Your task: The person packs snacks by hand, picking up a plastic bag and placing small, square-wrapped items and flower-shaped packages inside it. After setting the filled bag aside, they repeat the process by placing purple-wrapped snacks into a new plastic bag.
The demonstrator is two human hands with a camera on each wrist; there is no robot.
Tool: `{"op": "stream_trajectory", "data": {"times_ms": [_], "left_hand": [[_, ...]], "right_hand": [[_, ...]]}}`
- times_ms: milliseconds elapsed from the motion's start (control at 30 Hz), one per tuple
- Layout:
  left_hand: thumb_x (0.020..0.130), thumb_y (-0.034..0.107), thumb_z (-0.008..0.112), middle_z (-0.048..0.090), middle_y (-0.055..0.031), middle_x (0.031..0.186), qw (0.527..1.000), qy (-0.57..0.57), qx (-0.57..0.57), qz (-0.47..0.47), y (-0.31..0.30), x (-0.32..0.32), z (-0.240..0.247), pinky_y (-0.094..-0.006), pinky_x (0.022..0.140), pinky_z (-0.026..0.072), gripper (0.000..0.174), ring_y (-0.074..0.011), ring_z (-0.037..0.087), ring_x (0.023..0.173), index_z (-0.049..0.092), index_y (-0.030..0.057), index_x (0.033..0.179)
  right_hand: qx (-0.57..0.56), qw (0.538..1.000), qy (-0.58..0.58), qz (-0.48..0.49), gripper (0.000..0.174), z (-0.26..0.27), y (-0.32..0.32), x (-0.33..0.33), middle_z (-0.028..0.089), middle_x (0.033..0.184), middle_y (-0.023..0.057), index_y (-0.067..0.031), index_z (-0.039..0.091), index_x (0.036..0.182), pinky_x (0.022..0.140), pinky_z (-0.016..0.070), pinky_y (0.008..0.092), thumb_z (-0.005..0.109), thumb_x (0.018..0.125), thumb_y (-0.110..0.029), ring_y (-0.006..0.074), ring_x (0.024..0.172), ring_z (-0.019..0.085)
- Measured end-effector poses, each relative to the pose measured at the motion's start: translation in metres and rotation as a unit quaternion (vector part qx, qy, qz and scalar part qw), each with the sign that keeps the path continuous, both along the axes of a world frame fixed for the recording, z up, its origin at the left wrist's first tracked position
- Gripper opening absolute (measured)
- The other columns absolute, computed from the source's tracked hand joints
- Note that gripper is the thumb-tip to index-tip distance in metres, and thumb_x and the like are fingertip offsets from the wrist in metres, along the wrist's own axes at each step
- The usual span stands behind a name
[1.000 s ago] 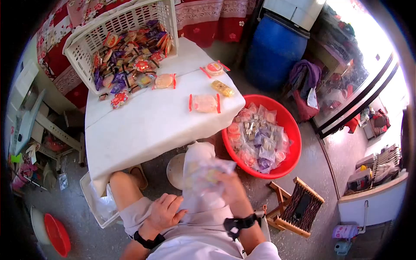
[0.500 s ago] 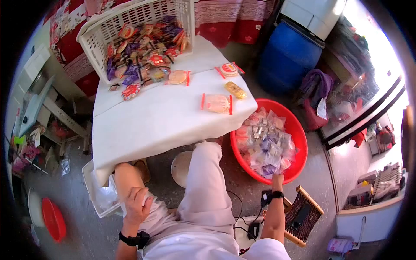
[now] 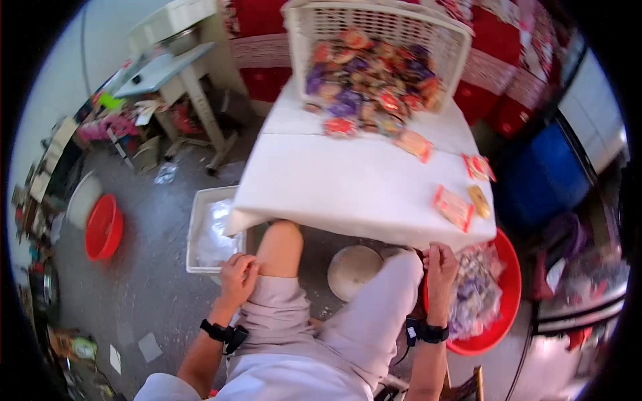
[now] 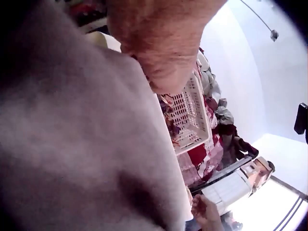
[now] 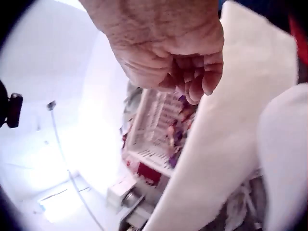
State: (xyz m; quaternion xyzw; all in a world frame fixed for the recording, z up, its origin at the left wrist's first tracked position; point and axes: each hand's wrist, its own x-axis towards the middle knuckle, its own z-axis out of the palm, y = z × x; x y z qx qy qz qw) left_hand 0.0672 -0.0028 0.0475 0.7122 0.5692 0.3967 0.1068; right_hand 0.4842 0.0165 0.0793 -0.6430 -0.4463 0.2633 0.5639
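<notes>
My left hand point(image 3: 239, 277), fingers loosely bent and holding nothing, is beside my left knee, at the near edge of a white bin point(image 3: 192, 234) with clear plastic bags point(image 3: 219, 230) in it. My right hand point(image 3: 441, 267) hangs over my right knee by the table's front edge. In the right wrist view its fingers point(image 5: 195, 89) curl loosely around nothing. Just right of that hand stands a red basin point(image 3: 511, 284) full of clear bags point(image 3: 475, 294) of wrapped snacks.
On the white-covered table point(image 3: 334, 174), a tipped white basket point(image 3: 461, 50) spills wrapped snacks point(image 3: 374, 80). Several snack packets point(image 3: 455, 208) lie at the table's right side. A round stool point(image 3: 354, 271) is between my legs. Another red basin point(image 3: 103, 227) stands at far left.
My right hand carried a filled clear bag to the red basin, let it go and came back toward the table. My left hand moved from my lap to the white bin. The head view turned left.
</notes>
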Motion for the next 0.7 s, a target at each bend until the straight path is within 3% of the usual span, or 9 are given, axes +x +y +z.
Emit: {"op": "stream_trajectory", "data": {"times_ms": [100, 167, 200, 267, 333, 400, 567, 633, 700], "left_hand": [[0.077, 0.004, 0.064, 0.058, -0.0101, 0.072, 0.999, -0.014, 0.007, 0.03, -0.001, -0.015, -0.01, -0.0344, 0.054, 0.043, 0.012, -0.0245, 0.056, 0.056, 0.061, 0.0026, 0.088], [0.078, 0.005, 0.064, 0.058, -0.013, 0.073, 0.999, -0.009, -0.003, 0.046, -0.003, -0.03, -0.018, -0.0353, 0.053, 0.0433, 0.01, -0.0257, 0.056, 0.056, 0.06, 0.0029, 0.088], [0.078, 0.005, 0.064, 0.058, -0.013, 0.073, 0.998, -0.006, -0.005, 0.064, -0.004, -0.037, -0.022, -0.0353, 0.053, 0.0433, 0.01, -0.0257, 0.056, 0.056, 0.06, 0.0029, 0.088], [0.079, 0.005, 0.062, 0.058, -0.0143, 0.073, 0.993, -0.051, -0.037, 0.098, -0.005, -0.052, -0.025, -0.0361, 0.052, 0.0438, 0.01, -0.0266, 0.056, 0.056, 0.06, 0.0024, 0.089], [0.08, 0.004, 0.061, 0.06, -0.0143, 0.075, 0.989, -0.034, -0.062, 0.131, -0.005, -0.07, -0.02, -0.0358, 0.053, 0.0448, 0.008, -0.027, 0.058, 0.058, 0.061, 0.0018, 0.088], [0.083, 0.003, 0.06, 0.06, -0.0125, 0.079, 0.984, -0.02, -0.069, 0.164, 0.003, -0.091, -0.034, -0.0317, 0.057, 0.0454, 0.007, -0.0229, 0.058, 0.063, 0.061, 0.0, 0.089], [0.076, 0.008, 0.065, 0.06, -0.0133, 0.081, 0.978, 0.052, -0.039, 0.2, 0.038, -0.147, -0.106, -0.039, 0.065, 0.0475, 0.015, -0.0294, 0.059, 0.07, 0.063, 0.0024, 0.09], [0.069, 0.014, 0.07, 0.06, -0.0172, 0.092, 0.942, 0.148, -0.171, 0.248, 0.052, -0.147, -0.117, -0.0432, 0.074, 0.0479, 0.027, -0.0332, 0.059, 0.091, 0.065, 0.0046, 0.095], [0.066, 0.017, 0.072, 0.058, -0.018, 0.098, 0.934, 0.198, -0.189, 0.23, 0.062, -0.147, -0.128, -0.0434, 0.078, 0.0473, 0.037, -0.0348, 0.055, 0.098, 0.064, 0.0052, 0.1]], "right_hand": [[0.063, 0.994, -0.036, 0.079, 0.015, 0.028, 0.061, -0.048, 0.065, 0.074, 0.0081, 0.0011, 0.062, 0.093, 0.058, 0.0467, 0.0234, 0.057, 0.09, -0.013, 0.0124, 0.062, 0.058], [0.139, 0.957, -0.217, 0.134, 0.012, 0.038, 0.099, -0.078, 0.064, 0.075, 0.0113, 0.0001, 0.061, 0.091, 0.059, 0.0481, 0.0297, 0.059, 0.087, -0.011, 0.0234, 0.06, 0.059], [0.141, 0.955, -0.211, 0.151, 0.012, 0.036, 0.117, -0.088, 0.064, 0.075, 0.0113, 0.0001, 0.061, 0.091, 0.059, 0.0481, 0.0297, 0.059, 0.087, -0.011, 0.0234, 0.06, 0.059], [0.139, 0.913, -0.367, 0.114, 0.009, 0.014, 0.155, -0.094, 0.06, 0.081, 0.014, -0.002, 0.059, 0.086, 0.064, 0.0487, 0.0371, 0.06, 0.082, -0.01, 0.032, 0.069, 0.058], [0.151, 0.863, -0.478, 0.058, 0.008, -0.003, 0.177, -0.094, 0.057, 0.087, 0.0132, -0.0041, 0.059, 0.084, 0.069, 0.0473, 0.0424, 0.06, 0.079, -0.009, 0.0327, 0.081, 0.056], [0.131, 0.863, -0.484, 0.062, 0.01, -0.012, 0.184, -0.094, 0.054, 0.091, 0.0129, -0.0059, 0.058, 0.088, 0.072, 0.0466, 0.0424, 0.059, 0.078, -0.009, 0.031, 0.087, 0.054], [0.072, 0.876, -0.475, 0.038, 0.01, -0.009, 0.184, -0.099, 0.052, 0.092, 0.0117, -0.0072, 0.055, 0.089, 0.071, 0.0469, 0.0433, 0.057, 0.08, -0.009, 0.0312, 0.087, 0.055], [0.067, 0.873, -0.482, 0.03, 0.009, -0.009, 0.182, -0.1, 0.052, 0.092, 0.0118, -0.0073, 0.055, 0.089, 0.071, 0.047, 0.0435, 0.056, 0.081, -0.01, 0.0312, 0.087, 0.055], [0.066, 0.872, -0.484, 0.034, 0.008, -0.008, 0.182, -0.101, 0.052, 0.093, 0.0125, -0.0074, 0.054, 0.089, 0.071, 0.047, 0.044, 0.054, 0.081, -0.009, 0.0318, 0.086, 0.055]]}}
